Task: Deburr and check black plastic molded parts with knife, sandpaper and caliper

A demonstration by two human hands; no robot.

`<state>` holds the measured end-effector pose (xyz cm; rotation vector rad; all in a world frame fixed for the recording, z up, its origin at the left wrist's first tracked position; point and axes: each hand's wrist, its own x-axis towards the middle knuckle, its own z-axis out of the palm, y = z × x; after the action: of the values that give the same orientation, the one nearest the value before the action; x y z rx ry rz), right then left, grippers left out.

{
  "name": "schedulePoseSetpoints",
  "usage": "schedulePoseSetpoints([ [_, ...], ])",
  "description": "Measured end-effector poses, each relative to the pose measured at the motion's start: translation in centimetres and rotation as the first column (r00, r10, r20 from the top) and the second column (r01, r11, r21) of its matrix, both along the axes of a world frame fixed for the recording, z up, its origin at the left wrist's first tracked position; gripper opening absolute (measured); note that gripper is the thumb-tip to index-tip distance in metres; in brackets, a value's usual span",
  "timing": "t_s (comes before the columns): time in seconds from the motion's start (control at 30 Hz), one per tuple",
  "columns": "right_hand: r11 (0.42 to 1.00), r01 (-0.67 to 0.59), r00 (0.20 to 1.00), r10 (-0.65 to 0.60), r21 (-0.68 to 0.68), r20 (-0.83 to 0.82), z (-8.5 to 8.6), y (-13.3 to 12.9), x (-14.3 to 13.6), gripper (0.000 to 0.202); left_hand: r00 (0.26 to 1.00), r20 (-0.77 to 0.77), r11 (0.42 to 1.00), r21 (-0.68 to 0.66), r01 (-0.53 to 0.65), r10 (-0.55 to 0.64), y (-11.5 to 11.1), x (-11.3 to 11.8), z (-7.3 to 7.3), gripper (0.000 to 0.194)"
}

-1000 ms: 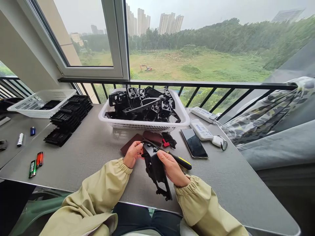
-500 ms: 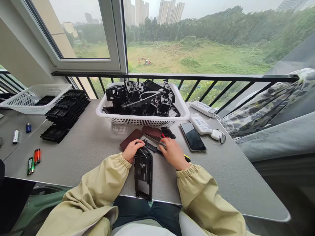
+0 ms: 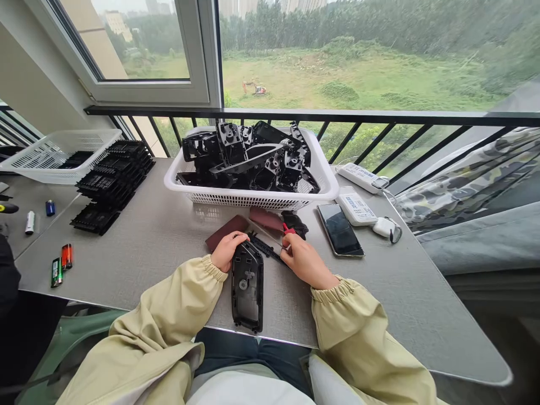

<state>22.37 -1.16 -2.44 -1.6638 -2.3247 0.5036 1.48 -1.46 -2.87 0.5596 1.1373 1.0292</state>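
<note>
My left hand (image 3: 228, 251) is closed on the upper left corner of a black plastic housing (image 3: 247, 292), which stands tilted near the table's front edge with its hollow, ribbed side facing me. To the right, my right hand (image 3: 309, 260) has its fingers pinched round a slim metal tool (image 3: 273, 238) that points up and left; its handle is hidden under the palm. Beneath the tool lies a narrow black toothed strip (image 3: 264, 245). Brown-red sandpaper pieces (image 3: 225, 232) lie just beyond my hands. A red-handled item (image 3: 287, 229) shows by my right fingertips, partly covered.
A white basket (image 3: 253, 198) full of black plastic parts stands at the back. Stacked black grilles (image 3: 113, 180), another white basket (image 3: 37, 169) and several batteries (image 3: 67, 256) are at left. At right lie a phone (image 3: 340, 229) and white power strips (image 3: 358, 206). A dark sleeve (image 3: 7, 275) shows at the left edge.
My right hand has shifted slightly right and now covers the yellow-and-black handle end seen before. The housing has turned, showing more of its inside. The whole view has tipped downward.
</note>
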Motion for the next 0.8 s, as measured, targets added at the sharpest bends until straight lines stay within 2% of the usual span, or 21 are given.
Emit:
schedulePoseSetpoints([
  [0.1, 0.998, -0.052, 0.983, 0.047, -0.022, -0.176, 0.1, -0.2, -0.1, 0.026, 0.999, -0.002, 0.999, -0.014, -0.036, 0.036, 0.0, 0.0, 0.0, 0.023],
  [0.17, 0.998, -0.053, 0.970, 0.044, -0.035, -0.238, 0.3, -0.4, -0.2, 0.029, 0.999, 0.002, 0.998, -0.021, -0.051, 0.051, 0.0, -0.1, 0.1, 0.025],
  [0.3, 0.994, -0.013, 0.954, -0.019, -0.107, -0.298, 1.0, -0.7, -0.4, 0.036, 0.997, 0.017, 0.997, -0.035, -0.071, 0.071, -0.1, -0.1, 0.6, 0.030],
  [0.43, 0.987, -0.035, 0.947, -0.017, -0.158, -0.322, 1.1, -0.8, -0.4, 0.042, 0.993, 0.018, 0.992, -0.051, -0.112, 0.113, -0.1, 0.0, 0.8, 0.027],
  [0.63, 0.998, -0.012, 0.958, -0.005, -0.058, -0.286, 0.4, -0.8, -0.2, 0.042, 0.994, -0.086, 0.996, -0.053, -0.075, 0.071, -0.2, -0.1, 1.0, 0.018],
  [0.8, 0.993, -0.109, 0.933, 0.120, 0.051, -0.338, 0.0, -1.0, 0.0, 0.040, 0.982, -0.163, 0.994, -0.040, -0.100, 0.092, 0.0, 0.1, 1.2, 0.002],
])
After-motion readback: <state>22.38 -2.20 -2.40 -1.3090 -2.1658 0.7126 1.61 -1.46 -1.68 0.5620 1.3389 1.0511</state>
